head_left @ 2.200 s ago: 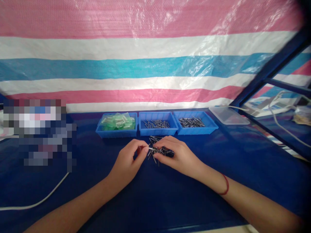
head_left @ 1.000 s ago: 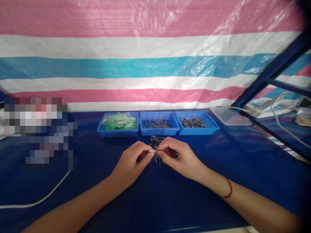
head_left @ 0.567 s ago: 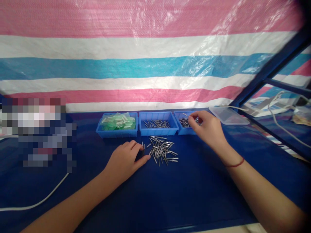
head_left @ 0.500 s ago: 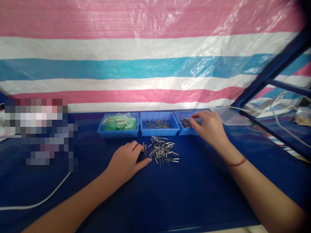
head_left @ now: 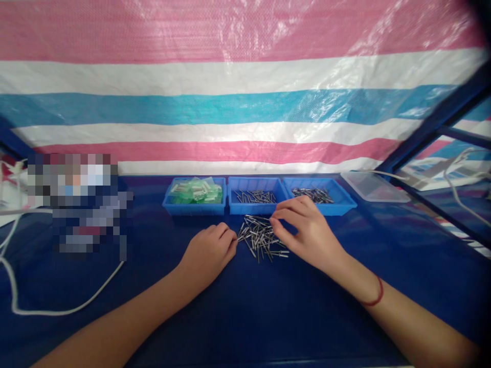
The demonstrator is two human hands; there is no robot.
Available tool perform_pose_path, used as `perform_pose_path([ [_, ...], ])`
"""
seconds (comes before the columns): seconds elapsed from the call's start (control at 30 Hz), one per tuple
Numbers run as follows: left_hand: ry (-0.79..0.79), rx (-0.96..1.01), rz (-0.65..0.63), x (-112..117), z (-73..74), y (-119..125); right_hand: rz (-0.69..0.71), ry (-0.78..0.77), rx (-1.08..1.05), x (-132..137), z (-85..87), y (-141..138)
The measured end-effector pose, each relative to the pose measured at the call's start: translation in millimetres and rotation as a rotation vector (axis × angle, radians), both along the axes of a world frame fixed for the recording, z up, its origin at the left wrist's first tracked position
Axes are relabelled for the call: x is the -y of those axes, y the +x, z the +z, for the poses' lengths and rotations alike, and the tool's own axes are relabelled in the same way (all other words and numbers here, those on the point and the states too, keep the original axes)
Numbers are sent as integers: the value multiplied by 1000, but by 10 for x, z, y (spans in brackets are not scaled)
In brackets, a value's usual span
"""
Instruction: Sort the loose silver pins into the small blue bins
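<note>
A loose pile of small metal pins [head_left: 261,238] lies on the blue table [head_left: 245,312] in front of three blue trays. My left hand [head_left: 209,253] rests on the table at the pile's left edge. Its fingers are curled together, and what they pinch is hidden. My right hand [head_left: 309,232] hovers over the right side of the pile, fingers bent, with a gap between thumb and forefinger and nothing seen in it. A red thread circles the right wrist.
The left tray [head_left: 194,209] holds green plastic bits, while the middle tray [head_left: 256,209] and right tray [head_left: 339,207] hold metal pins. A clear plastic lid [head_left: 374,186] lies at the back right. A white cable [head_left: 57,311] loops at the left. A blue frame bar [head_left: 433,122] slants up on the right.
Both hands worked one pin at the pile. My right hand then reached into the right tray and has come back over the pile. My left hand stayed at the pile's left edge.
</note>
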State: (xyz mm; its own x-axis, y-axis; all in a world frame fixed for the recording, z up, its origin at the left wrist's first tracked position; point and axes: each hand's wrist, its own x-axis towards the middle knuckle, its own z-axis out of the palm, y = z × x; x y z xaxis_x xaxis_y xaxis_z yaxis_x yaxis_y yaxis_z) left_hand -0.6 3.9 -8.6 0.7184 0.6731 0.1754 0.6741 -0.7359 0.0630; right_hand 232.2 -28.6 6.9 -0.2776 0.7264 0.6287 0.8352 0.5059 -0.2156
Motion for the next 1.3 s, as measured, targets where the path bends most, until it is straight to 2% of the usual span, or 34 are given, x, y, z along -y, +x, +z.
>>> perform_pose_path([
  [0.13,41,30,9,-15,-10,0,120,-115,34,47,-80,-154],
  [0.27,48,189,-5,-13,35,7,169,-193,15,69,-134,-232],
  [0.4,-43,399,-11,24,105,26,177,-224,-136,81,-150,-278],
  [0.53,-178,509,-31,79,143,39,195,-253,-314,87,-137,-285],
  [0.67,-246,511,-51,100,150,41,216,-283,-391,90,-100,-256],
  [0.87,-306,468,-177,75,115,50,265,-313,-462,107,-54,-258],
  [1.07,-375,534,-140,88,68,52,282,-470,-680,125,-73,-307],
  [1.3,-373,571,-99,102,70,51,289,-460,-684,128,-90,-313],
])
